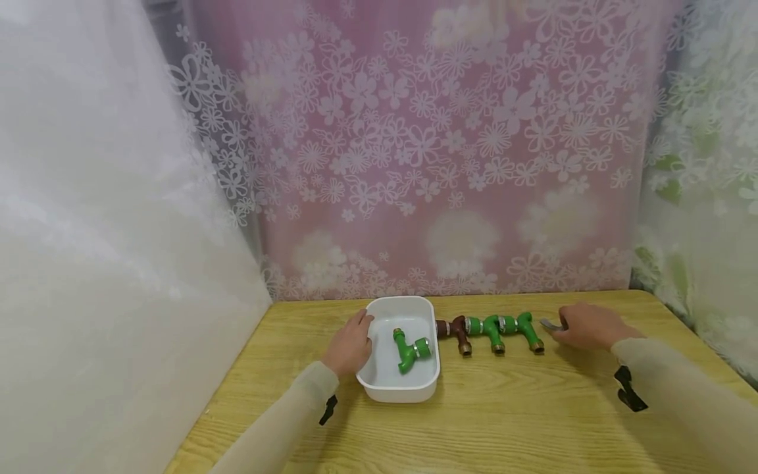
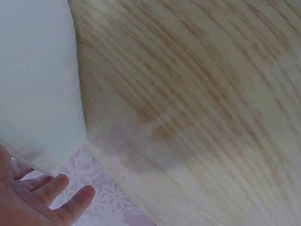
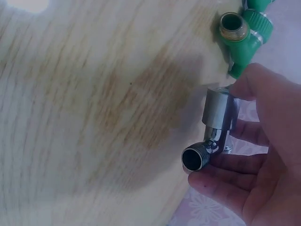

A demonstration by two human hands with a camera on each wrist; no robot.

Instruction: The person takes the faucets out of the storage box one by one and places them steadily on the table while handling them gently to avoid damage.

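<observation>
My left hand [image 1: 349,344] grips the left rim of a white plastic basin [image 1: 400,395]; the left wrist view shows its fingers [image 2: 52,189] at the basin's edge. Inside the basin lies a green tap [image 1: 406,352] with a brass threaded end. At the right, my right hand [image 1: 592,326] holds a chrome tap [image 3: 216,110] between thumb and fingers, its threaded open end facing out. Just left of that hand, a green tap [image 1: 529,332] ends a row on the table, beside another green tap [image 1: 493,334] and a dark red tap [image 1: 460,336] nearest the basin.
The wood-grain table [image 1: 503,415] runs back to a pink flowered curtain [image 1: 438,164]. A white sheet [image 1: 118,230] hangs along the left side, and a pale flowered curtain [image 1: 705,171] along the right.
</observation>
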